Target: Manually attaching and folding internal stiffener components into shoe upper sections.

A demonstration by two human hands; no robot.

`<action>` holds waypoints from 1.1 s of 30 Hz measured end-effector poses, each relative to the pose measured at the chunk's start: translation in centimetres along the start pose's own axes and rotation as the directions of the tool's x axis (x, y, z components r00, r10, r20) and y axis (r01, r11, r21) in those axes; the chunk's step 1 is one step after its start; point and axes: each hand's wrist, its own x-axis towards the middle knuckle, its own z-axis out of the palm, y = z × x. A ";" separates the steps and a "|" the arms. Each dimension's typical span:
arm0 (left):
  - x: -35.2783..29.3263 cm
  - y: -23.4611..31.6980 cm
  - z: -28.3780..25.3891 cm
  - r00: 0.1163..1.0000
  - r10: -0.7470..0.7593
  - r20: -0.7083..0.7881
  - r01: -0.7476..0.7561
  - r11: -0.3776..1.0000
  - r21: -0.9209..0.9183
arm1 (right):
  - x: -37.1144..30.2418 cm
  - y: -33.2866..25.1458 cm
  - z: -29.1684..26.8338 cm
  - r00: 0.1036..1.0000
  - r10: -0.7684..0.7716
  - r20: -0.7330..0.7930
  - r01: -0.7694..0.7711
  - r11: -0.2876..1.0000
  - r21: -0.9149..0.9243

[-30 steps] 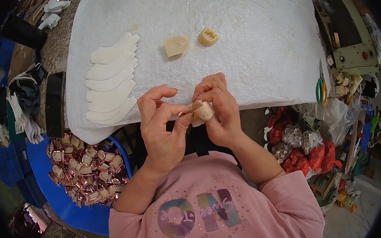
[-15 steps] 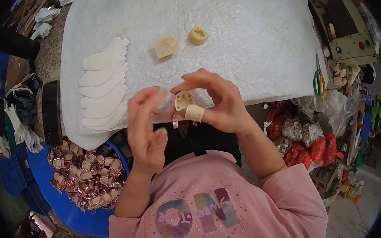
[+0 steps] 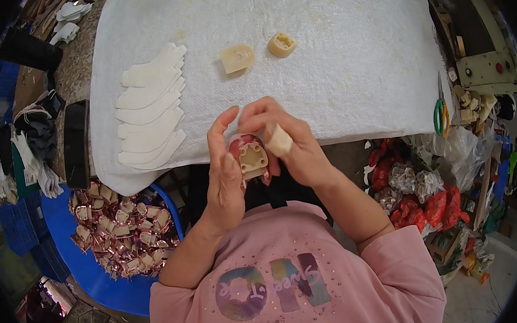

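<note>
Fingers of the left hand [image 3: 223, 176] are cupped round the pink-covered block [image 3: 252, 157], gripping it hollow face up by the near edge of the worktop [image 3: 349, 75]. The right hand's [image 3: 299, 149] are half curled beside it, wrapped thumb [image 3: 279, 140] apart — can't tell if the others touch. I'd hold the block steady and smooth its covering evenly — no creases. Beyond: two beige blocks [image 3: 238, 59], fanned white cutouts [image 3: 151, 112].
</note>
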 end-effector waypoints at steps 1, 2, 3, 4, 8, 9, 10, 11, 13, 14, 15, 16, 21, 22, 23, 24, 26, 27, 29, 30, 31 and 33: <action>0.1 -0.1 0.3 0.998 0.055 -0.011 -0.055 0.998 -0.020 | 0.6 0.0 -0.3 0.980 0.183 0.079 -0.193 0.969 0.156; 0.2 0.0 0.7 0.999 0.054 -0.009 -0.054 0.998 -0.022 | 0.9 -0.4 -0.3 0.921 0.343 0.185 -0.384 0.876 0.291; 0.2 0.3 1.1 0.996 0.080 -0.026 -0.079 0.995 0.054 | 1.2 -1.2 0.0 0.897 0.395 0.200 -0.441 0.839 0.319; 0.2 0.5 1.5 0.993 0.110 -0.040 -0.104 0.986 0.132 | 1.0 -0.8 -0.2 0.897 0.395 0.198 -0.439 0.840 0.317; 0.0 0.5 2.0 0.968 0.247 -0.034 -0.218 0.906 0.363 | 0.2 0.3 0.1 0.938 0.203 0.281 -0.308 0.859 0.408; 0.1 0.2 2.1 0.949 0.307 -0.068 -0.254 0.877 0.408 | -0.1 0.4 0.5 0.958 0.179 0.223 -0.249 0.905 0.344; 0.0 0.0 2.0 0.950 0.305 -0.066 -0.253 0.878 0.406 | -0.5 0.5 0.7 0.975 0.149 0.162 -0.190 0.943 0.273; -0.1 -0.1 1.8 0.948 0.304 -0.090 -0.242 0.878 0.414 | -0.9 0.9 1.0 0.985 0.097 0.144 -0.124 0.973 0.196; -0.2 -0.4 1.7 0.946 0.303 -0.113 -0.230 0.876 0.423 | -1.0 1.4 1.8 0.994 -0.004 0.108 -0.010 0.992 0.129; -0.1 -0.6 1.6 0.938 0.314 -0.148 -0.237 0.890 0.390 | -1.1 1.7 2.0 0.991 -0.107 0.084 0.102 0.993 0.059; -0.1 -0.6 1.6 0.928 0.324 -0.185 -0.244 0.902 0.357 | -1.0 2.5 1.3 0.974 -0.147 0.173 0.143 0.989 0.035; 0.1 -0.6 1.4 0.927 0.325 -0.186 -0.244 0.901 0.360 | -1.1 2.2 1.7 0.973 -0.148 0.175 0.144 0.989 0.038; 0.4 0.0 1.2 0.940 0.188 -0.285 -0.134 0.971 0.198 | -2.0 1.8 2.5 0.997 0.017 0.080 -0.040 0.956 0.291; 0.2 -0.2 1.5 0.936 0.169 -0.308 -0.115 0.976 0.184 | -1.9 1.7 2.6 0.996 0.018 0.083 -0.042 0.955 0.293; 0.1 -0.7 1.5 0.924 0.240 -0.296 -0.172 0.955 0.240 | -1.9 1.6 2.6 0.996 -0.054 0.064 0.042 0.982 0.182; 0.1 -0.7 1.6 0.923 0.240 -0.299 -0.171 0.956 0.241 | -1.8 1.5 2.7 0.990 -0.128 0.052 0.125 0.990 0.067; 0.3 -0.8 1.7 0.923 0.294 -0.249 -0.216 0.930 0.296 | -1.8 1.7 3.0 0.988 -0.155 0.005 0.155 0.988 -0.003; 0.3 -0.8 1.7 0.924 0.292 -0.248 -0.215 0.931 0.295 | -1.8 1.7 3.0 0.982 -0.188 -0.038 0.184 0.980 -0.074; 0.3 -0.6 1.4 0.955 0.205 -0.217 -0.174 0.973 0.150 | -1.4 1.8 2.9 0.981 -0.190 -0.038 0.186 0.978 -0.096; 0.3 -0.3 1.4 0.954 0.205 -0.218 -0.175 0.973 0.152 | -1.3 1.8 2.7 0.980 -0.193 -0.038 0.187 0.975 -0.121; 0.4 0.1 1.4 0.974 0.109 -0.197 -0.122 0.991 -0.060 | -1.2 1.5 2.4 0.980 -0.194 -0.034 0.189 0.975 -0.118; 0.7 0.5 0.6 0.993 -0.052 -0.107 0.014 0.943 -0.333 | -1.0 0.6 1.7 0.997 0.069 0.027 -0.069 0.998 -0.005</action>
